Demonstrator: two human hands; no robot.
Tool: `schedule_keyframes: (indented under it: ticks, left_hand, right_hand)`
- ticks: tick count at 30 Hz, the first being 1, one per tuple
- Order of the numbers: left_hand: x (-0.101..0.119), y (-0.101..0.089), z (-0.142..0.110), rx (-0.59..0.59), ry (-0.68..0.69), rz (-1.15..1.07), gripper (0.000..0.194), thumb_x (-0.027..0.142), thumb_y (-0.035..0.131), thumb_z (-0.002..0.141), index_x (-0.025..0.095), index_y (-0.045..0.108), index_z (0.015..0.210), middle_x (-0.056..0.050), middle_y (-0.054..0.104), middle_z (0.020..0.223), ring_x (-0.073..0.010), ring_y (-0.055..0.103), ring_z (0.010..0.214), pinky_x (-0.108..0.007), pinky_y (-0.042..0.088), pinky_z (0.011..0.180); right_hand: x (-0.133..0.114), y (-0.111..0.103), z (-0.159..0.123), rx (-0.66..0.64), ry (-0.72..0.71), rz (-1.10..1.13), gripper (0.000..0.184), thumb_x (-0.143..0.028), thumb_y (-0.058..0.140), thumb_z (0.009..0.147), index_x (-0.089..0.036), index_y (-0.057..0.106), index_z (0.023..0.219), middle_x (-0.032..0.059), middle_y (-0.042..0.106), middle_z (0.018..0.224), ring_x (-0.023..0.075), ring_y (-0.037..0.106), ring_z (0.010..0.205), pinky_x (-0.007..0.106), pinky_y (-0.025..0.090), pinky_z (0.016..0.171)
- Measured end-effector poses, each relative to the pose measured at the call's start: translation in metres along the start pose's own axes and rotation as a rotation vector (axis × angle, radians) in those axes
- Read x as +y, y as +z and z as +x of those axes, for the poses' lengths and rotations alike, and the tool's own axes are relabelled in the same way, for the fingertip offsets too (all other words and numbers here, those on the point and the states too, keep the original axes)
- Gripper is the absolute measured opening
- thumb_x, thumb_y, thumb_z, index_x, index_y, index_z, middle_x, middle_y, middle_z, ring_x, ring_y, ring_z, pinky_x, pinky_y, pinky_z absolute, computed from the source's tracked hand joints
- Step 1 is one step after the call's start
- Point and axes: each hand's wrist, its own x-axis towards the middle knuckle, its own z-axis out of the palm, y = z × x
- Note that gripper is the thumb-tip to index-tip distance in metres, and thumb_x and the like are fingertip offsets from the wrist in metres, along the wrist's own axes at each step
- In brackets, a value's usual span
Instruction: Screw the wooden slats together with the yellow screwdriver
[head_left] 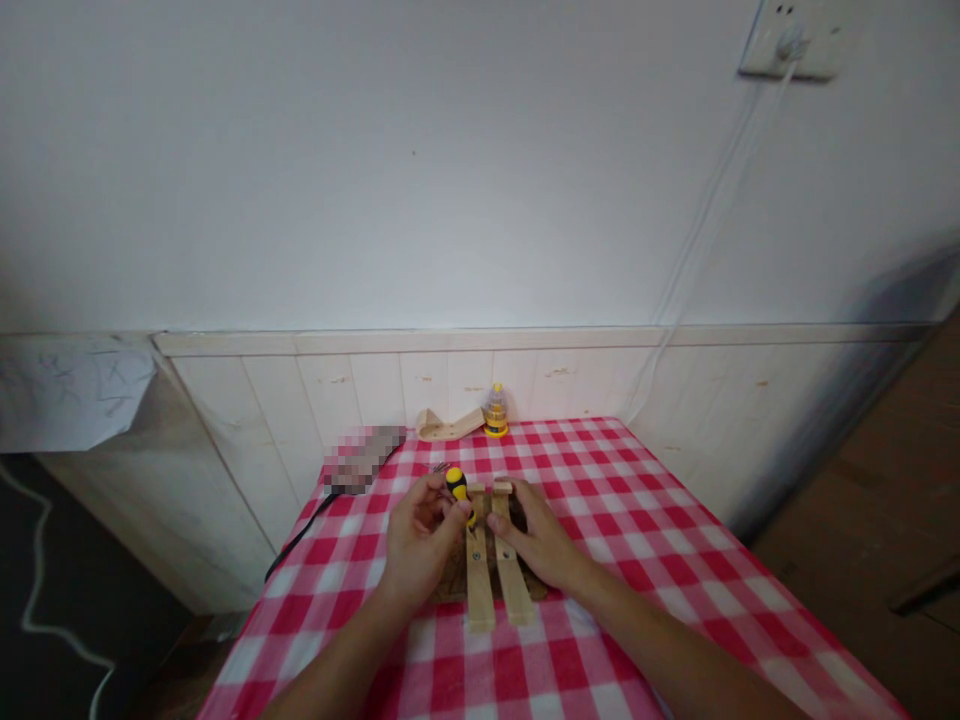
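Note:
In my left hand is a small yellow and black screwdriver, its fingers closed around the handle. The tool tilts down toward the left one of two pale wooden strips. That left strip and the right strip lie side by side, each with a dark screw in it. Under them sits a brown board. My right hand grips the far part of the right strip, thumb on its near side and fingers around the other side.
A bent wooden piece and a yellow-topped screwdriver-bit holder stand at the back by the wall. Several small metal pieces lie beyond my left hand. A pixelated object with a black strap rests at the left edge of the checked tablecloth.

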Motion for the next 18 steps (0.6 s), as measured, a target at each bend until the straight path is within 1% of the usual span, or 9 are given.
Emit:
schedule_keyframes:
  ticks: [3,7,10,13,18]
  left_hand:
    - [-0.0017,-0.0025,-0.0027,-0.048,0.001,-0.012,0.049,0.05,0.092,0.073,0.019,0.066,0.1,0.002,0.067,0.077,-0.0109,0.058,0.059,-0.019,0.046,0.05]
    - [-0.0035,-0.0035,-0.0039,-0.068,0.015,0.02,0.048,0.045,0.09,0.076,0.02,0.065,0.108,0.001,0.069,0.082,-0.0108,0.059,0.059,-0.021,0.05,0.054]
    - [-0.0045,-0.0031,-0.0036,-0.075,0.038,0.035,0.045,0.043,0.089,0.078,0.02,0.066,0.108,0.001,0.069,0.084,-0.011,0.059,0.061,-0.022,0.05,0.057]
    - [-0.0054,-0.0026,-0.003,-0.055,0.051,0.045,0.045,0.041,0.088,0.077,0.019,0.066,0.109,0.0,0.07,0.085,-0.0107,0.059,0.061,-0.022,0.05,0.058]
    - [-0.0042,-0.002,-0.003,-0.039,0.043,0.043,0.046,0.044,0.089,0.075,0.02,0.067,0.107,0.0,0.07,0.086,-0.0101,0.058,0.059,-0.022,0.048,0.056]
  right_hand:
    - [-0.0017,-0.0006,-0.0004,0.002,0.006,-0.005,0.042,-0.058,0.066,0.101,-0.024,0.065,0.126,0.012,0.071,0.125,0.0328,0.064,0.119,0.051,0.052,0.104]
    - [-0.002,-0.0005,-0.0004,0.001,0.017,-0.01,0.044,-0.059,0.066,0.1,-0.023,0.064,0.126,0.0131,0.07,0.128,0.0335,0.063,0.123,0.051,0.051,0.105]
    - [-0.0014,-0.0002,-0.0004,-0.003,0.021,-0.002,0.047,-0.061,0.066,0.1,-0.023,0.063,0.128,0.0131,0.07,0.128,0.0331,0.063,0.122,0.051,0.051,0.106]
    - [-0.0005,-0.0002,-0.0001,-0.002,0.008,-0.004,0.049,-0.063,0.065,0.1,-0.023,0.063,0.128,0.0131,0.07,0.128,0.0334,0.063,0.123,0.051,0.05,0.106]
    - [0.0006,0.0,0.0002,-0.002,0.011,-0.004,0.049,-0.065,0.064,0.1,-0.023,0.064,0.126,0.0132,0.07,0.128,0.0335,0.063,0.122,0.05,0.051,0.104]
